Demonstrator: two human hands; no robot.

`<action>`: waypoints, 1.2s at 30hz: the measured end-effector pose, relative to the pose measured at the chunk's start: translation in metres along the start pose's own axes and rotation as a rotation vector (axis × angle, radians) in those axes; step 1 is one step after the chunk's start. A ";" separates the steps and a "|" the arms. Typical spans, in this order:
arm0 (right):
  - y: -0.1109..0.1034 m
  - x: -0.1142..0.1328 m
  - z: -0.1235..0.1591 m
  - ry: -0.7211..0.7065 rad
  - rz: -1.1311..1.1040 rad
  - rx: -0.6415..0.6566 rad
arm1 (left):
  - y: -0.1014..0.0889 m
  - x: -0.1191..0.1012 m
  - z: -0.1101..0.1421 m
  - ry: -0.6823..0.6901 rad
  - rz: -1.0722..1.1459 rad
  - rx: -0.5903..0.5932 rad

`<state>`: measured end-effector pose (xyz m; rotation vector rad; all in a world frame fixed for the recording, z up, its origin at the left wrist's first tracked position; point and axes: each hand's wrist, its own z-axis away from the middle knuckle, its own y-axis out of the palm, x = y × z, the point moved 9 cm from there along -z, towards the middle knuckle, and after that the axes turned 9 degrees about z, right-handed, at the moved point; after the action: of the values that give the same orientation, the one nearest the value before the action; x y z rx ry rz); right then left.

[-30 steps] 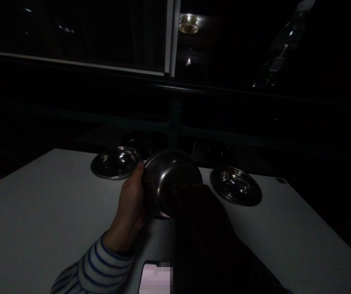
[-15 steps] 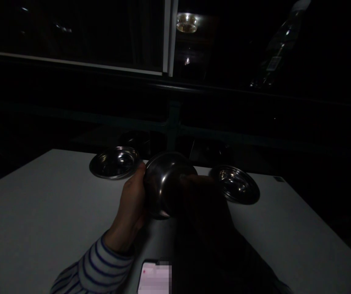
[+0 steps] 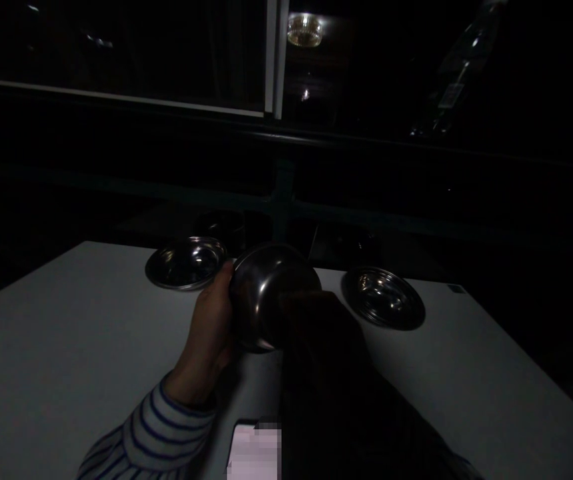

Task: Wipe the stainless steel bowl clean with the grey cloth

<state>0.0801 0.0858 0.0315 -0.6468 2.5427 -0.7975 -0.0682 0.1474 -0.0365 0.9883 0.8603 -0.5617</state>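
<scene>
Tilted over the middle of the white table is a shiny metal bowl (image 3: 254, 293), its rounded outside facing me. My left hand (image 3: 210, 327), below a striped sleeve, is closed on the bowl's left side, thumb near the rim. My right hand (image 3: 319, 327) lies in deep shadow against the bowl's right side and covers part of it. Its fingers blend into the dark, so their pose and anything in them cannot be made out.
A metal dish (image 3: 186, 263) stands at the table's far left and another metal dish (image 3: 384, 298) at the far right. Near me lies a phone (image 3: 254, 450) with a lit, blurred screen. Beyond the white table (image 3: 91, 347) are a dark window and a clear bottle (image 3: 459, 80).
My right hand has shifted slightly left and down across the bowl's outside, with its fingers now darker. The bowl and left hand have moved a little to the left.
</scene>
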 end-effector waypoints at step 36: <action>-0.037 -0.001 -0.009 0.001 0.250 -0.008 | 0.016 0.000 -0.005 -0.144 0.303 0.149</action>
<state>0.0881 0.0630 0.0614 -0.3209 2.5621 -0.6995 -0.0581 0.1592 -0.0306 1.1741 0.5327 -0.4347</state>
